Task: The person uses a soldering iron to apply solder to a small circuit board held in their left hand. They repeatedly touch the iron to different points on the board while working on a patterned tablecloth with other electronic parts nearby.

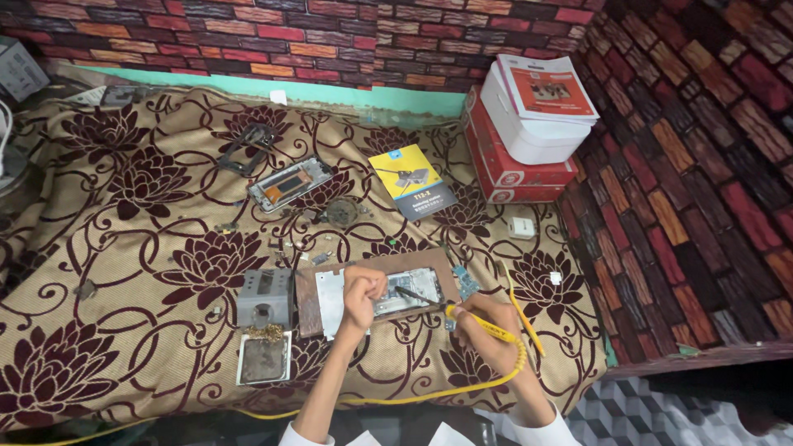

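The right hand [487,326] is closed around the yellow handle of a soldering iron [450,312], held like a pen, with its dark tip resting on an opened phone [405,293]. A yellow cord [462,388] runs from the handle back past the wrist and along the near edge of the table. The left hand [362,296] is curled with its fingers pressing down on the left part of the phone, pinning it in place; it clasps nothing else.

The phone lies face down on a brown wooden board [310,310], near the front middle of a table covered by a tan cloth with dark red flowers [149,248]. A small blue circuit strip [467,282] lies just beside the board's right end.

Left of the board stands a grey metal stand [264,296], and in front of it a tray with a dirty sponge [264,359]. Farther back lie a phone frame [289,183], a dark bracket [246,149] and a yellow and blue booklet [411,180]. At the back right, red and white boxes [520,132] are stacked against a brick-patterned wall [330,41].
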`<state>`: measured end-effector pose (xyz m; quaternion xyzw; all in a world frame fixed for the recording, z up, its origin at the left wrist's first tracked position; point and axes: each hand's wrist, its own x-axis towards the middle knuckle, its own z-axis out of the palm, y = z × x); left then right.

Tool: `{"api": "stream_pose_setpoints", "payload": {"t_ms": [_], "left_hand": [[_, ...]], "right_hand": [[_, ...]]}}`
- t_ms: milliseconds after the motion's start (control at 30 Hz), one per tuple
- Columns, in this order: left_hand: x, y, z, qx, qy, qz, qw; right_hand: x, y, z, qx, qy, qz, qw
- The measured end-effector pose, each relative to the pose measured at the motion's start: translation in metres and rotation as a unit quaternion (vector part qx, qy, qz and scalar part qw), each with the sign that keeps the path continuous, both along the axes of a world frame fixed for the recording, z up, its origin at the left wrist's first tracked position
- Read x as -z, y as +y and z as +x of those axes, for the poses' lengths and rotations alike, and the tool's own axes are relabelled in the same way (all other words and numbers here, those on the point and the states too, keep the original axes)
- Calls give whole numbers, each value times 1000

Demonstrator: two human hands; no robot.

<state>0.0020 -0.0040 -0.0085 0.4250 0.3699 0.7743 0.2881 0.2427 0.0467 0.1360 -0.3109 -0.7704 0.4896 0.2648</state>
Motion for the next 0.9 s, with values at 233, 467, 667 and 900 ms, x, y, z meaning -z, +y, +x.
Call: {"api": "stream_pose_setpoints", "payload": {"t_ms": [233,467,667,900], "left_hand": [[7,3,-1,-1,0,-5,1000],[-9,-2,1,8,4,7,1000],[-24,-12,1,22,-1,-18,1000],[-18,-10,4,12,-44,-39,998]], "right_hand": [[-11,-2,-4,-6,-20,-15,1000],[-35,-5,-21,15,-106,123,987],[-54,-10,-33,-12,-133,142,981],[-64,-17,-35,-28,-150,129,980]]}}
